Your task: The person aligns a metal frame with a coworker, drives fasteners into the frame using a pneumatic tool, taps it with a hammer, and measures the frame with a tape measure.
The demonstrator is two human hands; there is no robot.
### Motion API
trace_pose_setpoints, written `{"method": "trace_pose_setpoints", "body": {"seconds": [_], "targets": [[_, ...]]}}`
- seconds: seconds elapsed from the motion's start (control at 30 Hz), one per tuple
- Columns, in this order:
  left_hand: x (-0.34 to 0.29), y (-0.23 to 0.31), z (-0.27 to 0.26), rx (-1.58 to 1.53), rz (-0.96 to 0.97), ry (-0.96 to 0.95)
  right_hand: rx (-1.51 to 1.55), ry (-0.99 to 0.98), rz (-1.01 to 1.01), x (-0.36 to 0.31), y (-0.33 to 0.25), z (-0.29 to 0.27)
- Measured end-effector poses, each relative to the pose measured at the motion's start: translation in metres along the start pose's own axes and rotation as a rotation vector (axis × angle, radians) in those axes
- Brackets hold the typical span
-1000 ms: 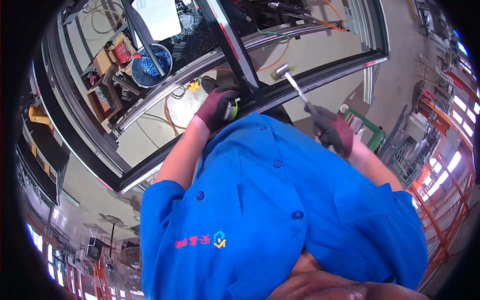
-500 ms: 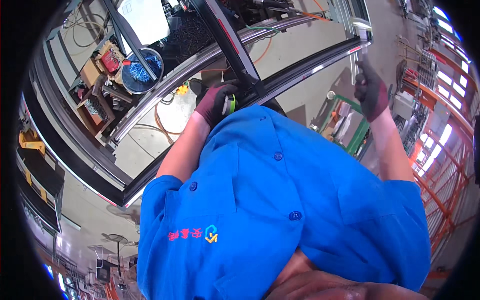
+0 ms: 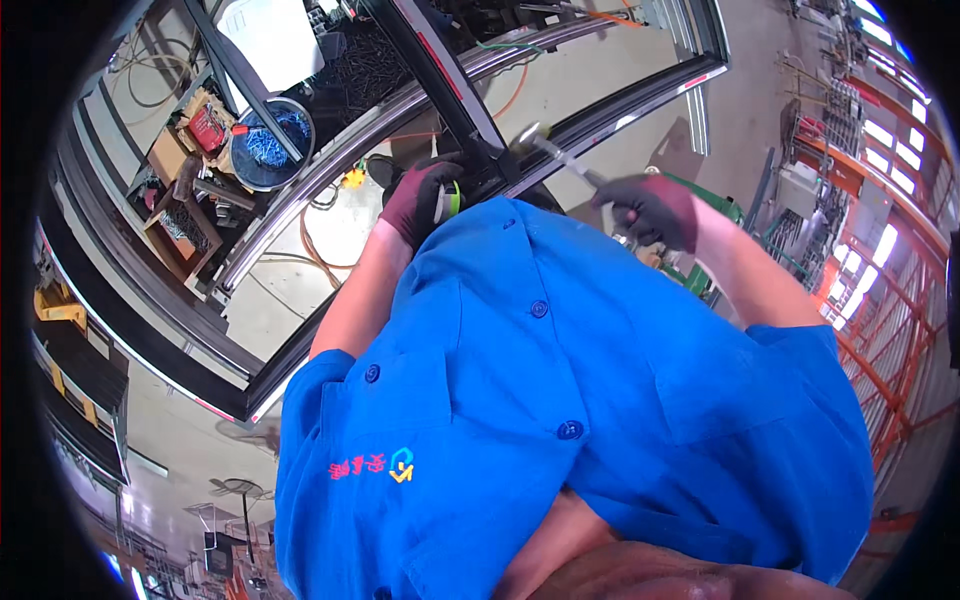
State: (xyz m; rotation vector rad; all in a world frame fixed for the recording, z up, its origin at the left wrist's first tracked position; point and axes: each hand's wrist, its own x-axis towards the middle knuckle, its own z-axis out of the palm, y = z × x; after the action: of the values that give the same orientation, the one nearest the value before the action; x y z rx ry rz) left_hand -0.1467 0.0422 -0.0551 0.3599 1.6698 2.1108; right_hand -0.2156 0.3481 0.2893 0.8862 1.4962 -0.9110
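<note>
My right hand (image 3: 650,212), in a dark red and black glove, is closed round the handle of a hammer (image 3: 570,160). Motion blurs the hammer's pale head, which is over the dark window-like frame (image 3: 625,118), close to where a crossbar (image 3: 455,75) joins it. I cannot tell whether the head touches the frame. Gloved the same way, my left hand (image 3: 425,195) is curled beside that joint, left of the hammer. A bright green and black thing (image 3: 452,203) shows at its palm; its kind and the fingertips are partly hidden.
Left of the crossbar are a round tub of blue pieces (image 3: 240,165), a wooden box (image 3: 180,225), a white sheet (image 3: 270,45) and a heap of dark screws (image 3: 365,75). Hoses (image 3: 312,245) cross the floor. A green cart (image 3: 715,205) stands behind my right hand; orange racks (image 3: 880,330) are farther right.
My right hand has swung left and slightly down, bringing the hammer from the frame's far right end to near the crossbar joint. My left hand stays by the joint.
</note>
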Motion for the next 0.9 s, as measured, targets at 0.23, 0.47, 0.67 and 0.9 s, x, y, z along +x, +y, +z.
{"method": "trace_pose_setpoints", "body": {"seconds": [0.23, 0.47, 0.67, 0.9], "targets": [[0.0, 0.008, -0.005, 0.024, -0.024, -0.037, 0.277, 0.079, -0.463, 0.041, 0.083, -0.026], [0.006, 0.052, -0.004, 0.184, -0.017, -0.111, 0.127, -0.145, 0.072, -0.007, 0.02, 0.013], [0.004, 0.048, 0.0, -0.322, -0.343, 0.02, 0.191, 0.209, -0.094, -0.008, 0.022, -0.037], [-0.008, 0.015, -0.008, -0.195, -0.174, 0.039, 0.058, 0.022, -0.027, -0.017, 0.009, 0.014]]}}
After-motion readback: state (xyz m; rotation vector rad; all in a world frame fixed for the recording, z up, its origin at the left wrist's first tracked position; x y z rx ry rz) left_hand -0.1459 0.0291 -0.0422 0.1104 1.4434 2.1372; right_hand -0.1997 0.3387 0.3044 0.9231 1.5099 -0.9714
